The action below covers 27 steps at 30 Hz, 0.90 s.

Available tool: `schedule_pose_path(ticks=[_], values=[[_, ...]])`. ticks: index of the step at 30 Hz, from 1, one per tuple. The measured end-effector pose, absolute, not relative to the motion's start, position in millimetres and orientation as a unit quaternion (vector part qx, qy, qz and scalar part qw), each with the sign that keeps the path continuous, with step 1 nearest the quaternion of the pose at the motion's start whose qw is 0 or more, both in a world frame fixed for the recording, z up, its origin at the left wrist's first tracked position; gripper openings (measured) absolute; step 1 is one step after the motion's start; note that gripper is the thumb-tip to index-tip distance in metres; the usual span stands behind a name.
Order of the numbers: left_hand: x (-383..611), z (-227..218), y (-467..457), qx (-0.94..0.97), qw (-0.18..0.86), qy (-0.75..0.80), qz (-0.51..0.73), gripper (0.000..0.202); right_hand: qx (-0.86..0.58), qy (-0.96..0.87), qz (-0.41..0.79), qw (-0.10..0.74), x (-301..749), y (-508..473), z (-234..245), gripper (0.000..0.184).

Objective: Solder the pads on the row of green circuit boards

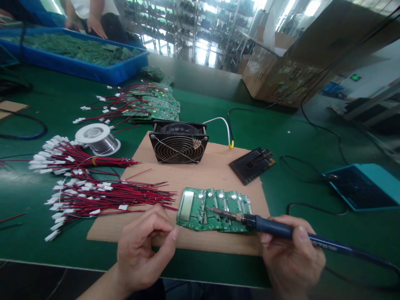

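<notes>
Several green circuit boards point(196, 217) lie overlapped in a row on a sheet of cardboard point(218, 246). My right hand point(292, 254) grips a blue soldering iron point(275, 227), its tip pointing left just over the boards; whether it touches them I cannot tell. Beside the leftmost board, my left hand point(146, 246) is closed in a pinch on thin solder wire point(183, 226), whose end reaches the board's lower edge. Behind that hand lie loose red and black wires point(137, 196) with white connectors. A spool of solder point(104, 143) stands farther left.
A black fan point(179, 143) stands behind the boards, beside a black slotted block point(252, 164). Bundled wires point(84, 156) lie left. Wired boards point(153, 104), a blue bin point(125, 68) and a person's hands point(95, 26) are farther back. A teal device point(365, 187) sits right, with cables around it.
</notes>
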State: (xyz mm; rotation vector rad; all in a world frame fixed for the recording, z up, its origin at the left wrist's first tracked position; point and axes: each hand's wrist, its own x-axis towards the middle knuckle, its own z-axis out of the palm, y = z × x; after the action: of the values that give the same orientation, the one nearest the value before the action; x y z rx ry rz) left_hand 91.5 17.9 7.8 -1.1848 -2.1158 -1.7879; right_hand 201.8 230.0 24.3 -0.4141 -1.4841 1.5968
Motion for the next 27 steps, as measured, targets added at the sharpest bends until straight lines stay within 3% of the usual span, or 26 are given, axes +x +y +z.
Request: schedule_pose_path(ticks=[18,27], values=[[106,18,22,-0.453,0.174,-0.727,-0.486,0.019,-0.159,-0.601,0.618,0.481,197,243,34,0.021],[97,37,67,-0.48,0.232,-0.749,-0.392,0.017,-0.099,-0.669,0.521,0.521,150,280,61,0.028]])
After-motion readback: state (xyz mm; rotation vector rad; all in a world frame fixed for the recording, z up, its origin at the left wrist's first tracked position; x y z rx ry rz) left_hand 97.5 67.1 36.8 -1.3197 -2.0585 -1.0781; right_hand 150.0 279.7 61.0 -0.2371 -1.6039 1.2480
